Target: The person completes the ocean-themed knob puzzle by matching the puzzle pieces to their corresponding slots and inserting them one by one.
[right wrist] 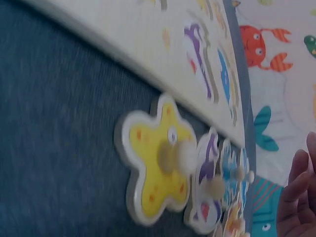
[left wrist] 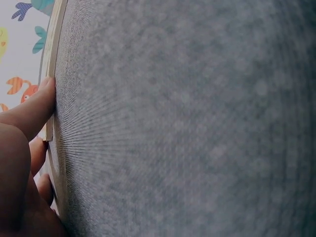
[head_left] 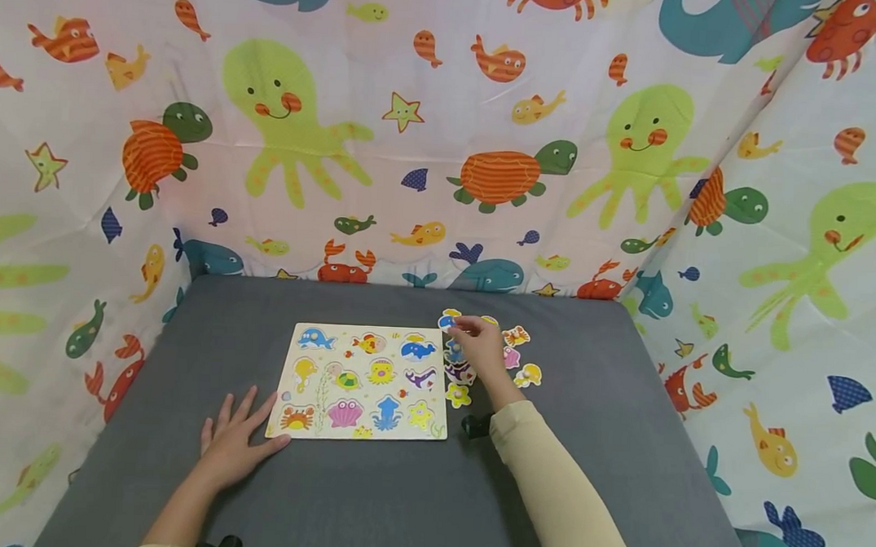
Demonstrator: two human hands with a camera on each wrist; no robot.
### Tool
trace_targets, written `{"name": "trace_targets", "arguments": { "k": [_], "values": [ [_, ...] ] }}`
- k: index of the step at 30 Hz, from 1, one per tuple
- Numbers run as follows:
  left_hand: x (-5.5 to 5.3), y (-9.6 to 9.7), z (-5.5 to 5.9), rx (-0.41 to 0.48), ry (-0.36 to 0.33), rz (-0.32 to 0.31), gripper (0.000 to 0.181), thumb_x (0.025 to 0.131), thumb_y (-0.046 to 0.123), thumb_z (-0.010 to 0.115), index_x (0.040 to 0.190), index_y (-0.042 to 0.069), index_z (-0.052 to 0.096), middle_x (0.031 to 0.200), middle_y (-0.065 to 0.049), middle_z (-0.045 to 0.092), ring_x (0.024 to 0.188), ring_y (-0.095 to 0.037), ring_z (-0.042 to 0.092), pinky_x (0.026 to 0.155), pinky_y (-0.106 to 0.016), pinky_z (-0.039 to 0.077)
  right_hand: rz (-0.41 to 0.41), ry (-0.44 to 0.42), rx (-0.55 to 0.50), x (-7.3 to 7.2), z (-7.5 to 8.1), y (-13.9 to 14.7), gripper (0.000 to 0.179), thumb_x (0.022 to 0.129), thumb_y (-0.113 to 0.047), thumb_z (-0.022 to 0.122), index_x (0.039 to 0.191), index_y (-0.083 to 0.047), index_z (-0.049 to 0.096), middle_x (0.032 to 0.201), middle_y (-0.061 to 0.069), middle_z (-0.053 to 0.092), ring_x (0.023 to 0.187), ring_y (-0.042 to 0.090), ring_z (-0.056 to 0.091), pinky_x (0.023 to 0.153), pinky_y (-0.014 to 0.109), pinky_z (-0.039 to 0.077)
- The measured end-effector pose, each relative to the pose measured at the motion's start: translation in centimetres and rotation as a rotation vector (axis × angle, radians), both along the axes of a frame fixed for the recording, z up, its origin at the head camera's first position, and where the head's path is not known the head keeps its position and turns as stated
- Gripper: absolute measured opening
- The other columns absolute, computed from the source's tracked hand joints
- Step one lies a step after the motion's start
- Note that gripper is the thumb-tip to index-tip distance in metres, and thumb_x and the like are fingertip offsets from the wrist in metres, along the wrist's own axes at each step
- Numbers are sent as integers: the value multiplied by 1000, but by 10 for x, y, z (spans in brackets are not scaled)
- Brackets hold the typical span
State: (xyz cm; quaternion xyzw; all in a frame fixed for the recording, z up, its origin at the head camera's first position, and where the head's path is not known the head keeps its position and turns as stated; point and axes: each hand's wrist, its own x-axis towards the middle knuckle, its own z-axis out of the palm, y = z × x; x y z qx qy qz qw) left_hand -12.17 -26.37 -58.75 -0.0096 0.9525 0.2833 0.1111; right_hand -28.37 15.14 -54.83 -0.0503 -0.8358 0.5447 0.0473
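A board [head_left: 365, 389] is touched by the spread left hand [head_left: 235, 444]; near pieces [head_left: 458, 395], the right hand [head_left: 481, 346]'s grip cannot be told.

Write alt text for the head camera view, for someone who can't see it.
A person's right hand is over loose sea-creature puzzle pieces beside a pale puzzle board, while the left hand, fingers spread, touches the board's near left corner. Board and pieces lie on a dark gray surface, before a white cloth printed with cartoon sea animals.

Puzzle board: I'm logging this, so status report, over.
Left hand touching puzzle board, near-left corner. Right hand over loose pieces, grip unclear. Board flat; pieces crowd its right edge.
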Motion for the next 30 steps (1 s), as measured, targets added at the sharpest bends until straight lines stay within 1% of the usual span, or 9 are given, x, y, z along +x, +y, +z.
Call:
{"name": "trace_targets", "arguments": {
  "k": [4,9,14,17,20,24,28,30],
  "values": [
    [0,0,-2,0,-6,2,99,84,70,66,160,18,30,167,-24,10,150,-54,-9,108,-79,-9,-46,2,15,-3,-6,10,30,91,-18,77,118,-5,74,104,8,71,97,24,68,85,35,59],
    [0,-1,-3,-8,-18,3,100,84,71,66,160,19,29,167,-24,9,150,-54,-9,108,-79,-10,-80,-48,27,-7,-12,21,30,92,-17,76,121,-6,73,107,8,72,97,25,67,88,38,59],
    [-1,-1,0,-4,-8,1,98,85,69,66,160,17,29,167,-24,10,150,-54,-9,108,-79,-10,-104,-71,62,-8,-17,26,31,91,-20,77,119,-6,74,107,9,72,100,27,67,89,43,57],
    [-1,-1,1,-6,-9,0,98,85,69,66,160,17,29,167,-24,9,150,-54,-9,108,-79,-10,-135,-81,99,-10,-20,28,29,90,-21,78,115,-6,75,106,10,72,99,27,66,88,43,56],
    [-1,-1,0,-8,-15,-1,99,85,70,65,160,18,29,167,-24,9,150,-54,-9,108,-79,-10,-154,-89,163,-11,-23,30,27,90,-20,78,112,-6,75,102,10,72,95,26,64,85,42,54],
    [-1,-1,-1,-8,-18,1,99,84,71,65,161,19,28,168,-23,8,151,-53,-10,108,-79,-10,-164,-71,235,-12,-26,32,20,89,-17,79,105,-4,75,96,11,72,89,26,64,81,41,54],
    [0,-1,-1,-7,-19,5,100,84,71,66,160,18,29,168,-23,9,151,-53,-10,109,-79,-10,-180,-84,264,-13,-27,33,14,87,-16,81,94,-6,75,92,10,70,84,26,63,76,39,53],
    [0,-1,0,-5,-20,5,99,84,70,66,160,18,29,168,-23,9,151,-53,-10,109,-78,-11,-186,-101,263,-13,-27,32,14,86,-17,82,93,-7,74,92,9,70,83,25,62,75,38,52]
  ]
}}
